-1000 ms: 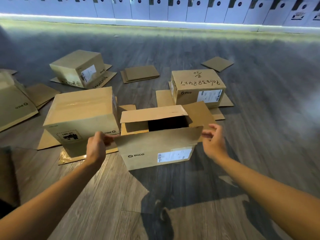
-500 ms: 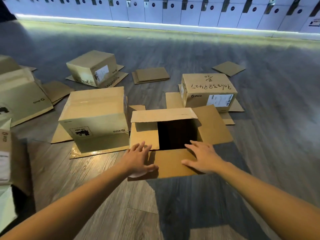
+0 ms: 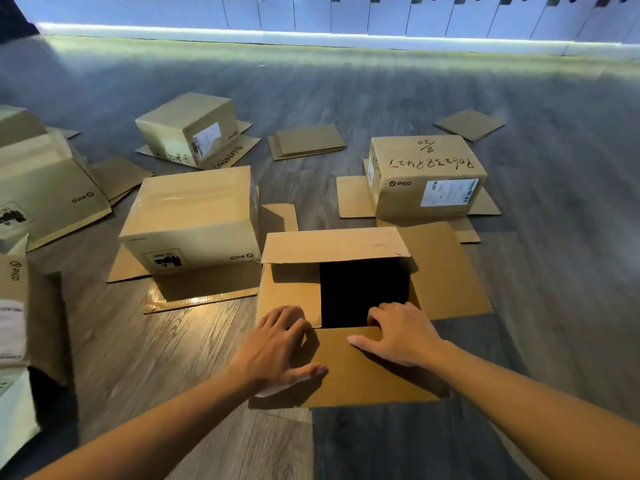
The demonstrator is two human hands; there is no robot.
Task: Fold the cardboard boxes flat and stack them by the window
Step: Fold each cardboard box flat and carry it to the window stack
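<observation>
floor (image 3: 450,98): grey wood planks | far wall: white lockers (image 3: 346,12), lit base
</observation>
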